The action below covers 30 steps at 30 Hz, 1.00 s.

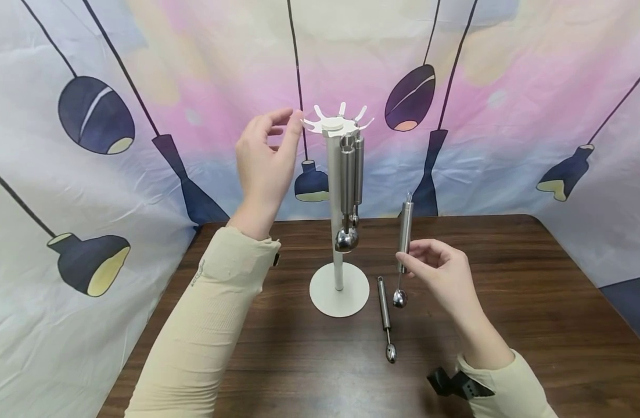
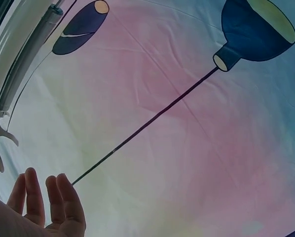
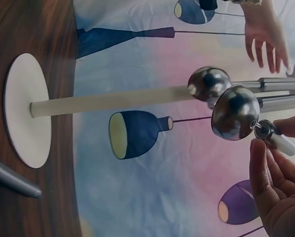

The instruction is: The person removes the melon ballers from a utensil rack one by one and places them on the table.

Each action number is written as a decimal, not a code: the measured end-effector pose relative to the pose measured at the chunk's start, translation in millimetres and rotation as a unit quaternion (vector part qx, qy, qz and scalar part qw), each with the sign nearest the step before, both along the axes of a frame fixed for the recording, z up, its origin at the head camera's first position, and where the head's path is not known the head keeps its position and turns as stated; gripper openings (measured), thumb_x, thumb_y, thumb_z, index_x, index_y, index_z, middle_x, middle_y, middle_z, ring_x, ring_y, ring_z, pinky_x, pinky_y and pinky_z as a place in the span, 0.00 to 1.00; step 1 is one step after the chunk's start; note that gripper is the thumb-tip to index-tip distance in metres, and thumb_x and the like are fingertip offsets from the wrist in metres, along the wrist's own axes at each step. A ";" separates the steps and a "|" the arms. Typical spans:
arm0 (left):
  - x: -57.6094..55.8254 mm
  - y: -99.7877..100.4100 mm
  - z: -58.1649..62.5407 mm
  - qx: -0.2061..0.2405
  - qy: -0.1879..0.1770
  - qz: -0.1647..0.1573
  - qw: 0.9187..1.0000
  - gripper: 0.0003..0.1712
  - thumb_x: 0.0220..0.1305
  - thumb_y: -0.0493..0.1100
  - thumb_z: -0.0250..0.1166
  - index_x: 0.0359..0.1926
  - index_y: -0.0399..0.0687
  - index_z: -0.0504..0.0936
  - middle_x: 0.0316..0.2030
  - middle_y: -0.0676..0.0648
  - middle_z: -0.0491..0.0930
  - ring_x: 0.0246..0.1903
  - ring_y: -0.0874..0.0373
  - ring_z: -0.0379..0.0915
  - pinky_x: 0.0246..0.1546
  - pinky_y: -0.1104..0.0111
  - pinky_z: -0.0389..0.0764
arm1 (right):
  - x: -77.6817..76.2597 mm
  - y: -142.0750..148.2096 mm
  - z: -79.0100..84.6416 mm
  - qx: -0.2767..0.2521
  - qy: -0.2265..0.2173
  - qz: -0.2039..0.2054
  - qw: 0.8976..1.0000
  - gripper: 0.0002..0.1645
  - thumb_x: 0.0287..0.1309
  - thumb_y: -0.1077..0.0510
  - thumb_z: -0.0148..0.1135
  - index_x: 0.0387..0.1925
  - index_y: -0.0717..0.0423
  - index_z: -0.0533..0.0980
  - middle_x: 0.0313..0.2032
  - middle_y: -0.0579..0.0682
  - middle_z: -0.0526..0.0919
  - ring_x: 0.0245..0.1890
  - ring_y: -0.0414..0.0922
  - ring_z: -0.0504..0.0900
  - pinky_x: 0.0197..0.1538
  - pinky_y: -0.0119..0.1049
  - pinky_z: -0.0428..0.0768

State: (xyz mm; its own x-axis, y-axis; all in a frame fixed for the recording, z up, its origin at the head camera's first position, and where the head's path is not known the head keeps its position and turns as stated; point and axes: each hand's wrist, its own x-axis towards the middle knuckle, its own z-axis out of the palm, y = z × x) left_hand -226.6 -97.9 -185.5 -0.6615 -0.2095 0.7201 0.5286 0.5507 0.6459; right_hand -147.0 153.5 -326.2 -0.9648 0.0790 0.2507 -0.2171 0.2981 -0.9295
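Scoop, presumably light, stiff and slippery, best gripped by its handle, where right hand pinches it; left hand relaxed.

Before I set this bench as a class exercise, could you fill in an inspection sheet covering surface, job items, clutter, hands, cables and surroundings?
Surface: dark wood-grain table.
Job items: white stand upright, with at least two hanging utensils; a lying utensil on the table beside its base; a held utensil above the table, bowl down.
Clutter: nothing seen.
Left hand: raised beside the stand's top hooks; contact unclear.
Right hand: pinches the held utensil by its handle.
Cables: nothing seen; only cords printed on the backdrop.
Surroundings: pastel backdrop with printed lamps, creased in places.
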 end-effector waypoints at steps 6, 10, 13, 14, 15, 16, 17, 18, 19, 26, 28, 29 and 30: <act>10.4 2.9 -0.9 -0.002 0.052 -0.015 0.999 0.19 0.72 0.51 0.58 0.50 0.43 0.86 0.46 0.46 0.85 0.46 0.57 0.79 0.40 0.68 0.82 | 0.5 3.7 -13.2 -0.013 -0.026 -0.003 1.000 0.18 0.56 0.59 0.71 0.44 0.68 0.80 0.23 0.30 0.82 0.22 0.34 0.83 0.31 0.30 0.83; 19.4 7.6 0.3 -0.019 0.063 -0.018 0.998 0.21 0.71 0.52 0.57 0.51 0.44 0.86 0.49 0.46 0.84 0.48 0.55 0.78 0.40 0.66 0.83 | 0.5 5.9 -19.0 -0.017 -0.039 -0.009 0.999 0.20 0.56 0.59 0.71 0.46 0.69 0.80 0.24 0.32 0.82 0.22 0.33 0.83 0.31 0.29 0.84; 25.1 11.6 0.8 -0.032 0.053 -0.012 0.998 0.22 0.69 0.55 0.60 0.53 0.46 0.85 0.52 0.48 0.82 0.50 0.54 0.75 0.42 0.66 0.82 | -0.3 8.0 -23.4 0.001 -0.046 -0.018 0.999 0.21 0.55 0.57 0.72 0.46 0.67 0.80 0.24 0.33 0.82 0.22 0.32 0.82 0.31 0.29 0.82; 26.6 12.8 0.7 -0.037 0.049 -0.009 0.998 0.23 0.68 0.56 0.61 0.54 0.46 0.84 0.54 0.48 0.82 0.50 0.54 0.75 0.42 0.65 0.81 | -0.6 8.7 -25.0 0.009 -0.047 -0.022 0.999 0.20 0.55 0.56 0.72 0.45 0.67 0.81 0.24 0.34 0.83 0.22 0.32 0.82 0.31 0.28 0.82; 27.7 13.6 0.3 -0.043 0.046 -0.006 0.998 0.24 0.67 0.57 0.62 0.55 0.47 0.84 0.54 0.48 0.81 0.51 0.54 0.74 0.42 0.65 0.80 | -0.9 9.4 -27.1 0.016 -0.050 -0.024 0.998 0.20 0.55 0.56 0.72 0.45 0.66 0.81 0.24 0.34 0.83 0.22 0.32 0.82 0.31 0.28 0.82; 28.6 14.5 0.0 -0.048 0.044 -0.004 0.998 0.25 0.66 0.58 0.63 0.56 0.47 0.83 0.55 0.48 0.81 0.51 0.54 0.73 0.43 0.65 0.80 | -1.0 10.0 -29.1 0.022 -0.051 -0.025 0.998 0.19 0.55 0.56 0.72 0.44 0.66 0.81 0.24 0.34 0.83 0.22 0.32 0.82 0.31 0.28 0.82; 29.3 15.2 -0.5 -0.053 0.042 -0.001 0.998 0.26 0.65 0.59 0.64 0.56 0.48 0.83 0.56 0.48 0.80 0.51 0.54 0.73 0.43 0.65 0.79 | -0.9 10.5 -30.8 0.027 -0.054 -0.026 0.998 0.19 0.55 0.55 0.72 0.44 0.65 0.81 0.24 0.35 0.83 0.22 0.32 0.82 0.31 0.28 0.82; 29.9 15.9 -1.0 -0.058 0.041 0.000 0.997 0.27 0.63 0.59 0.65 0.57 0.48 0.82 0.56 0.49 0.80 0.52 0.54 0.72 0.43 0.66 0.78 | -0.7 11.0 -32.7 0.033 -0.058 -0.028 0.997 0.19 0.55 0.55 0.72 0.44 0.65 0.81 0.25 0.36 0.84 0.22 0.33 0.82 0.31 0.28 0.81; 30.4 16.4 -1.4 -0.062 0.039 0.003 0.997 0.28 0.62 0.60 0.65 0.57 0.49 0.82 0.57 0.49 0.80 0.52 0.55 0.72 0.43 0.66 0.78 | -0.7 11.5 -34.9 0.037 -0.062 -0.029 0.997 0.19 0.56 0.54 0.71 0.44 0.65 0.81 0.25 0.36 0.84 0.23 0.34 0.83 0.31 0.28 0.81; 35.7 19.6 0.2 -0.073 0.001 0.020 0.997 0.33 0.59 0.65 0.66 0.60 0.53 0.80 0.60 0.53 0.78 0.52 0.57 0.70 0.44 0.67 0.74 | -1.9 14.2 -49.6 0.042 -0.089 -0.028 0.995 0.19 0.56 0.55 0.72 0.43 0.65 0.81 0.26 0.42 0.86 0.24 0.37 0.84 0.30 0.27 0.79; 36.2 19.9 0.5 -0.072 -0.005 0.023 0.997 0.33 0.59 0.65 0.65 0.60 0.54 0.80 0.60 0.54 0.77 0.52 0.57 0.70 0.44 0.67 0.74 | -2.9 15.1 -53.4 0.043 -0.096 -0.027 0.994 0.20 0.55 0.54 0.72 0.43 0.66 0.81 0.27 0.45 0.86 0.24 0.37 0.84 0.30 0.27 0.80; 36.3 20.0 0.6 -0.072 -0.007 0.024 0.997 0.33 0.59 0.65 0.65 0.60 0.54 0.80 0.60 0.54 0.77 0.52 0.57 0.70 0.44 0.66 0.74 | -3.2 15.5 -55.6 0.044 -0.099 -0.025 0.994 0.20 0.55 0.54 0.72 0.43 0.67 0.81 0.27 0.46 0.87 0.24 0.37 0.84 0.31 0.28 0.80; 36.4 20.0 0.7 -0.072 -0.007 0.023 0.997 0.33 0.60 0.65 0.65 0.61 0.53 0.80 0.60 0.54 0.77 0.52 0.57 0.70 0.44 0.66 0.74 | -3.6 16.0 -58.1 0.045 -0.105 -0.024 0.993 0.20 0.55 0.54 0.72 0.43 0.67 0.81 0.27 0.46 0.87 0.24 0.37 0.84 0.31 0.28 0.81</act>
